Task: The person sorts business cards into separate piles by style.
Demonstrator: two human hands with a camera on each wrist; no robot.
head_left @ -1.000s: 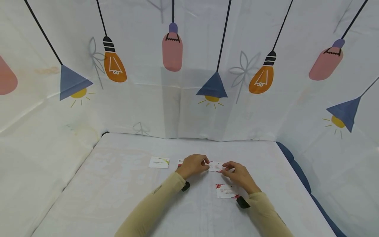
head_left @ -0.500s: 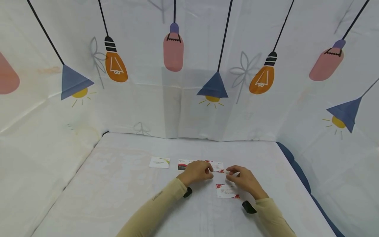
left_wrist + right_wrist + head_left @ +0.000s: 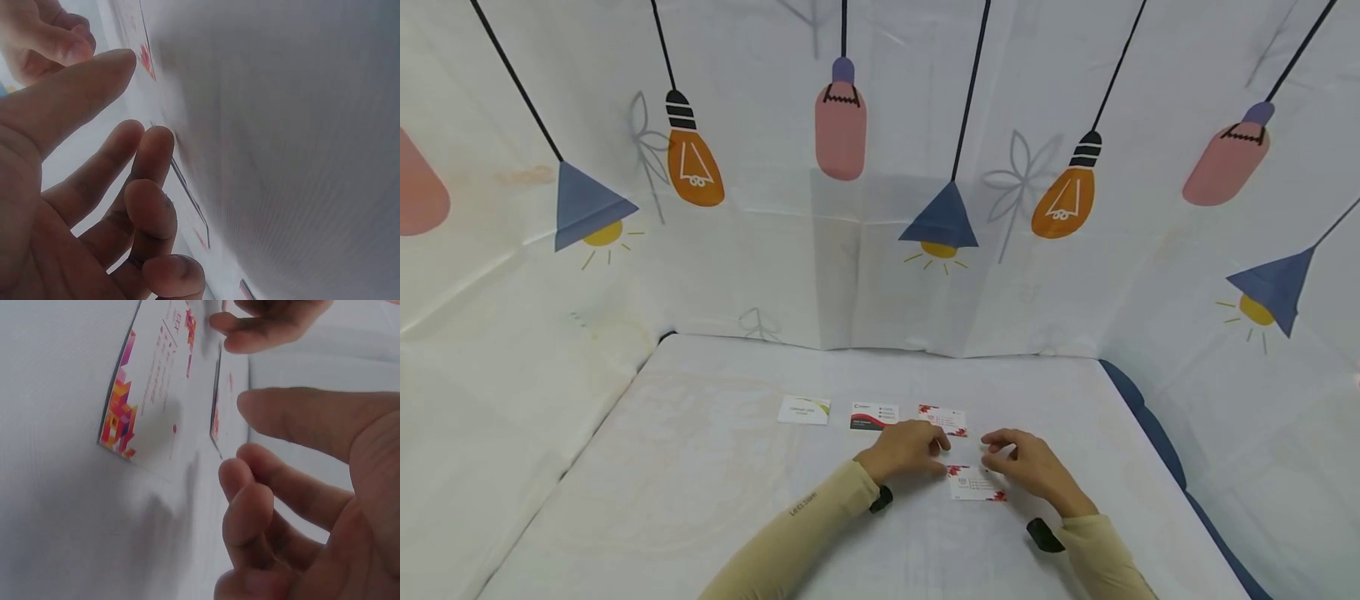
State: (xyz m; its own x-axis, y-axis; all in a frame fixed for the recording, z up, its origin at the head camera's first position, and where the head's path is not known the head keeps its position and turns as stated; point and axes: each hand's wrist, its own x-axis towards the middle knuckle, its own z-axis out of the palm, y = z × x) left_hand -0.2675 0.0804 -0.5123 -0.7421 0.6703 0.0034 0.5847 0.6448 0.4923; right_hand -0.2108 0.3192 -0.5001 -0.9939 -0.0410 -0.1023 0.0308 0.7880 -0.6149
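My left hand (image 3: 904, 450) hovers over the table between two white business cards with red-patterned corners, its fingers loosely bent around nothing. Its thumb tip is right at the left corner of the nearer card (image 3: 974, 484), which lies flat by itself. Farther back, the other red-patterned card (image 3: 946, 419) sits at the right end of a row, just beyond the left fingertips. My right hand (image 3: 1032, 468) is to the right of the nearer card, thumb and fingers apart and holding nothing. In the right wrist view the nearer card (image 3: 156, 381) shows orange and purple blocks at its corners.
Left of the back red-patterned card lie a red, black and white business card (image 3: 874, 414) and a white card with a green corner (image 3: 803, 410). A white cloth covers the table (image 3: 700, 483). A curtain printed with lamps (image 3: 887, 283) hangs behind it.
Both hands have come away from the back red-patterned card, which stays at the row's right end. They have moved toward the nearer card, the right hand also slightly rightward.
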